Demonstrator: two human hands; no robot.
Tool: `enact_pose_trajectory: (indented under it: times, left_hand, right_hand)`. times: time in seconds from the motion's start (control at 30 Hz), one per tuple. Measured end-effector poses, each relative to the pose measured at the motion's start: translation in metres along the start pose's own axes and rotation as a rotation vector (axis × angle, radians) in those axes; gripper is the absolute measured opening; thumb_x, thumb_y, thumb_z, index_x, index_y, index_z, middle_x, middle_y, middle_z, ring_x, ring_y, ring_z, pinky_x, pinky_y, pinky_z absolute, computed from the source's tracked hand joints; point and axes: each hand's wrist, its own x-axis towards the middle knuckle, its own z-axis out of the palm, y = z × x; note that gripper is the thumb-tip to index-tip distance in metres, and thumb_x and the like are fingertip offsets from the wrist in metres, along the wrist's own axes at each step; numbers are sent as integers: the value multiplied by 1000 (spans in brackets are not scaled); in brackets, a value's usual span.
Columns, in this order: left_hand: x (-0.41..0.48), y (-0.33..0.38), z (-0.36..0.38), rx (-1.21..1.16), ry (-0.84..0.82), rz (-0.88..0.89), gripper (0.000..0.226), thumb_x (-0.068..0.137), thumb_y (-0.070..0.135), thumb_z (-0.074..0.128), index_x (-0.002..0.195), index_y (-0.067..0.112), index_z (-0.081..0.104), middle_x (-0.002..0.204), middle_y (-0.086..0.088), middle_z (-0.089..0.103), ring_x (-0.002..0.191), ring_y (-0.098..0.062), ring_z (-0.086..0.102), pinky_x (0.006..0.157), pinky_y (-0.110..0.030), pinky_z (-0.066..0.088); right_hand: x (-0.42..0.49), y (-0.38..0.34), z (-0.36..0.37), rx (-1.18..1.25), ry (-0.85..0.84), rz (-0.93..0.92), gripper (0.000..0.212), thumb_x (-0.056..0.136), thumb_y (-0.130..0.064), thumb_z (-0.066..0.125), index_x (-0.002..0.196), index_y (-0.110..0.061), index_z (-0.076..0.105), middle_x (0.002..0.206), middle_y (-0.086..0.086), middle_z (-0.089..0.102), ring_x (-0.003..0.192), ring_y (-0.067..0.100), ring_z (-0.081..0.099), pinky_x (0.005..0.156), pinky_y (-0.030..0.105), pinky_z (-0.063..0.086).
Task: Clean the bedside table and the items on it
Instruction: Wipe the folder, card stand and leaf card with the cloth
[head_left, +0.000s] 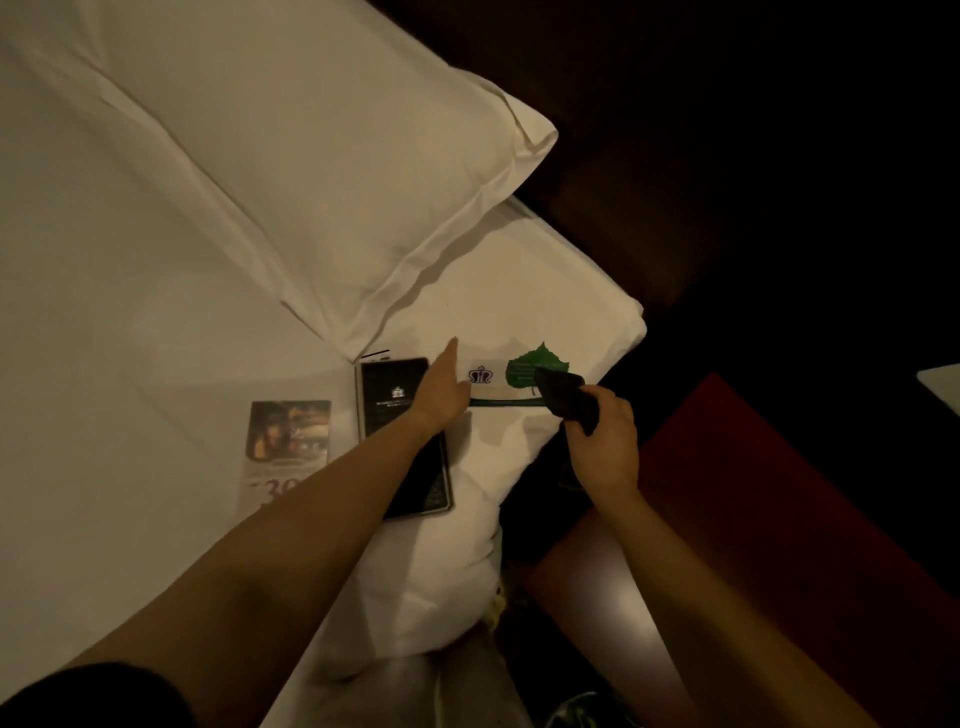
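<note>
Just right of the frame's middle, the right hand (602, 441) is closed around a dark object (566, 397), pinched between thumb and fingers; it may be a cloth or a small case, but the dim light hides which. Its tip overlaps a green leaf-shaped card (524, 369) lying on a white card with a crown crest (480, 375) and a green line. To the left, the left hand (444, 384) is flat and open, fingers together, holding nothing, its edge near the white card, as if steadying or sliding it. The left forearm crosses a black booklet (395, 395), and further left lies a printed leaflet (288, 431). All these rest on the white bed sheet (130, 338), probably moved there so the table can be wiped. A pillow (311, 156) fills the upper left. The bedside table is likely the reddish-brown surface (779, 493) at lower right, though darkness leaves that uncertain
</note>
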Motion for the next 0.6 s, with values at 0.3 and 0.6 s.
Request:
enact_pose_trajectory:
  times: [0.3,0.6]
  left_hand:
    - [33,-15,21,9,22,-190,28,97,17,42,112,-1,57,115,-24,60,109,-34,56,90,-36,44]
    - [-30,44,-2,-607,37,-72,22,99,25,39,77,21,45,87,-7,57,74,-17,58,60,-24,53]
  right_hand:
    - [20,22,-14,-32,-18,-22,41,87,-4,55,128,-10,49,131,16,46,119,31,50,100,37,42]
    - [16,-33,-29,-4,44,-166,44,85,-1,56,127,-10,49,134,16,43,124,32,41,104,36,36]
